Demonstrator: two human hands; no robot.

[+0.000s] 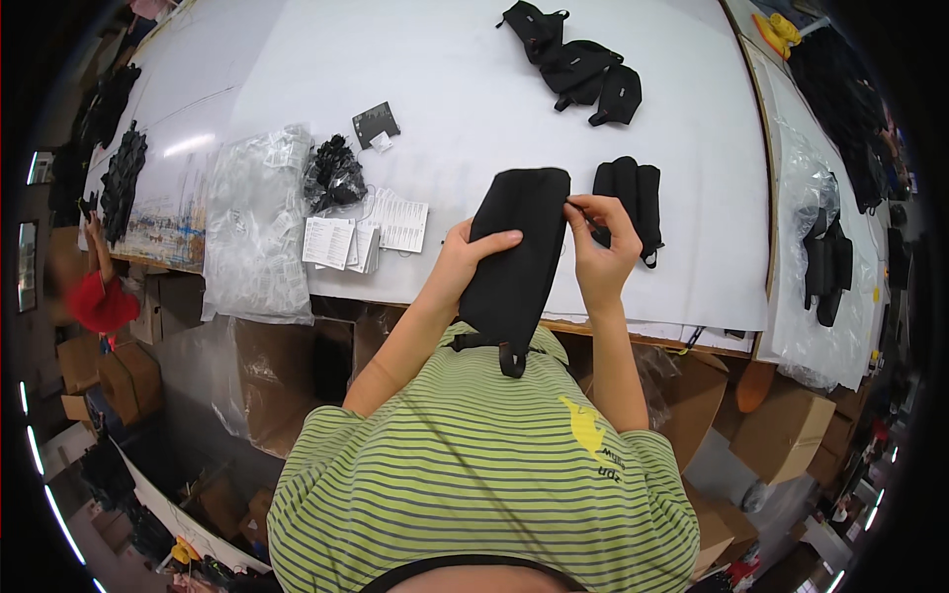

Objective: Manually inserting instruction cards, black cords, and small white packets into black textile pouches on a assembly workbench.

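A long black fabric pouch [516,252] is held up in front of my chest, over the table's near edge. My left hand [463,259] is closed round its left side, with the thumb lying across the front. At the pouch's upper right edge, my right hand [605,247] pinches a small dark bit between thumb and forefinger; its exact shape is too small to tell. A short loop hangs from the pouch's lower end. Just right of my right hand, several similar black pouches [625,188] lie side by side on the white table [415,59].
Left of me lie printed white cards [400,223], a clump of black tags or cords [334,173], a dark card [375,123] and a clear plastic bag [259,222]. More black pouches [583,67] lie at the far side. Cardboard boxes [781,435] stand below the table.
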